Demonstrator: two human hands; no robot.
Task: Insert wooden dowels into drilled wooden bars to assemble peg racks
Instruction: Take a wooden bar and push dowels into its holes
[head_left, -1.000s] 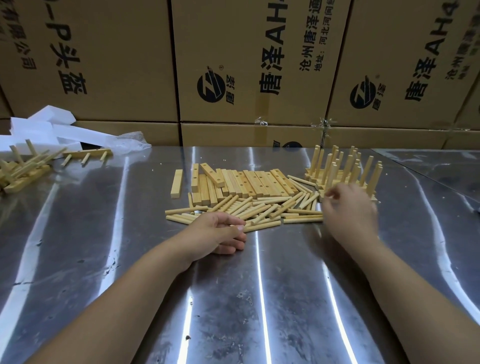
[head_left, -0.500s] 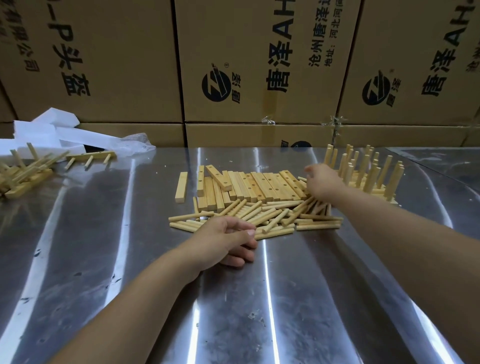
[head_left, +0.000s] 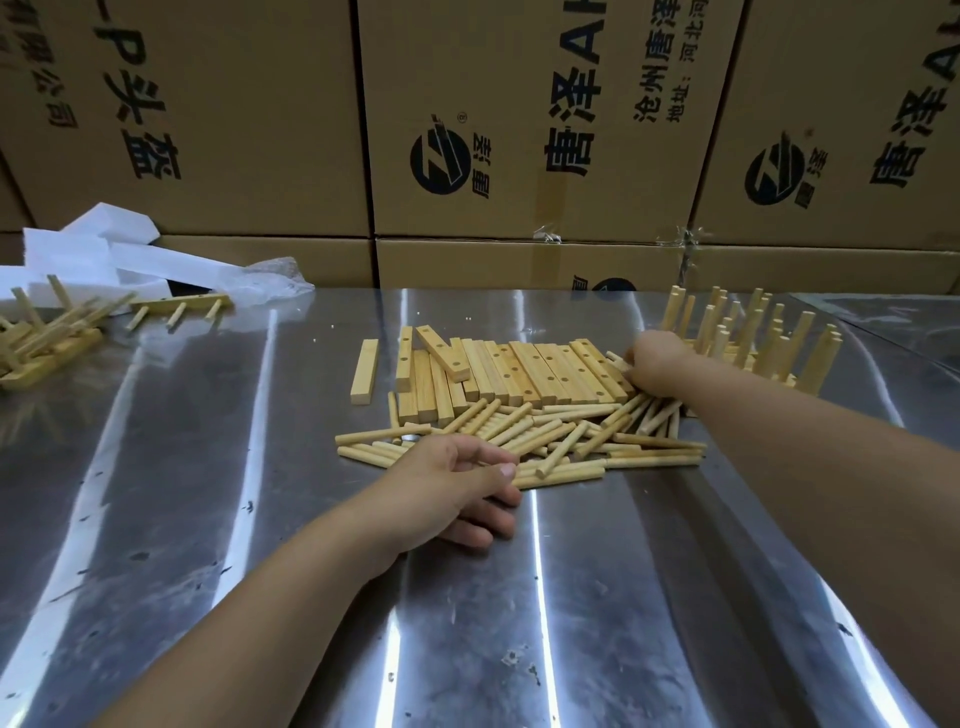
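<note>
Right grip (head_left: 657, 364) has swung away from the finished racks (head_left: 753, 338) and across to the right end of the drilled bars (head_left: 540, 371). It now sits on the end bar. Its fingers are hidden behind the back of the hand, so we cannot tell whether it has clenched on a bar yet. Left grip (head_left: 457, 483) has not shifted. It lies loosely curled at the near edge of the loose dowels (head_left: 561, 436), thumb against them, and we cannot tell whether one is pinched. Bars and dowels lie in the middle of the bench (head_left: 208, 519), bars behind dowels. We judge a fresh cycle is starting: a bar first, then a dowel.
</note>
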